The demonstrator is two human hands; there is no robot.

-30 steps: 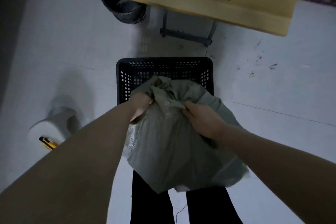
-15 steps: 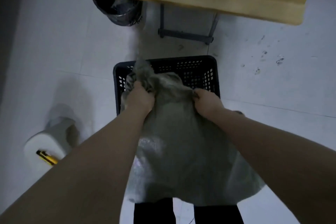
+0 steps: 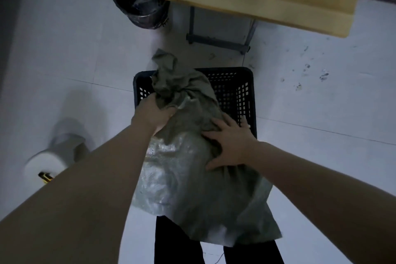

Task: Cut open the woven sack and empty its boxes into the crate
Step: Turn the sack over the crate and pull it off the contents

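Woven sack (image 3: pixel 192 178) over crate (image 3: pixel 246 83): limp, slick, likely heavy. Left hand (image 3: pixel 153 113) clenches the bunched neck, the best hold; right hand (image 3: pixel 230 143) lies flat, fingers spread.

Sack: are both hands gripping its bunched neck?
No: only the left hand grips the neck of the sack; the right hand lies flat, fingers spread.

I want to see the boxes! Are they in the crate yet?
Not yet. Done: the sack is at the black crate. In hand: the left hand grips its bunched neck, the right hand presses flat on its side. Left: no boxes show, so emptying remains; whether the sack is cut, I cannot tell.
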